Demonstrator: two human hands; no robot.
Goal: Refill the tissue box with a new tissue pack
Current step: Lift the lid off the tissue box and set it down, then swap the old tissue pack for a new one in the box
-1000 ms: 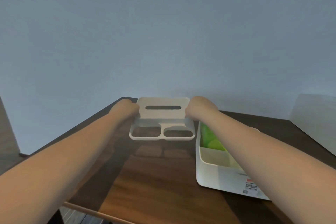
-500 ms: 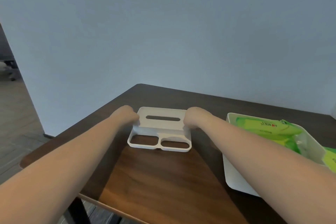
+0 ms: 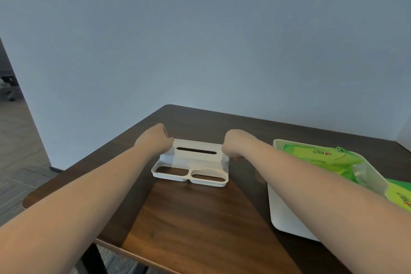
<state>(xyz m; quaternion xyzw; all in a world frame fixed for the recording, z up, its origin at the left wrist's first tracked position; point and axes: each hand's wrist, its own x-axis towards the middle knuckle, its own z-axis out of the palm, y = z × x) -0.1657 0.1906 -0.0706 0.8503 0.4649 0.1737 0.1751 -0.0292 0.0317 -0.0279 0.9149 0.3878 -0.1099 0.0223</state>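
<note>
A white tissue box lid [image 3: 195, 158] with a dark slot and two open compartments at its front rests on the dark wooden table [image 3: 200, 218]. My left hand [image 3: 155, 138] grips its left end and my right hand [image 3: 233, 143] grips its right end; the fingers curl out of sight behind the lid. To the right stands a white box [image 3: 287, 213] with a green tissue pack [image 3: 320, 155] lying inside it. Another green pack [image 3: 400, 195] shows at the right edge, partly behind my right forearm.
A plain grey-blue wall stands just behind the table. The table's left corner and front edge are close, with tiled floor [image 3: 15, 162] beyond and a dark table leg [image 3: 91, 258] below the front edge.
The lid has come down from a raised position to rest on the table, with both hands still on its ends. The view swung left, bringing the white box and green pack fully into sight.
</note>
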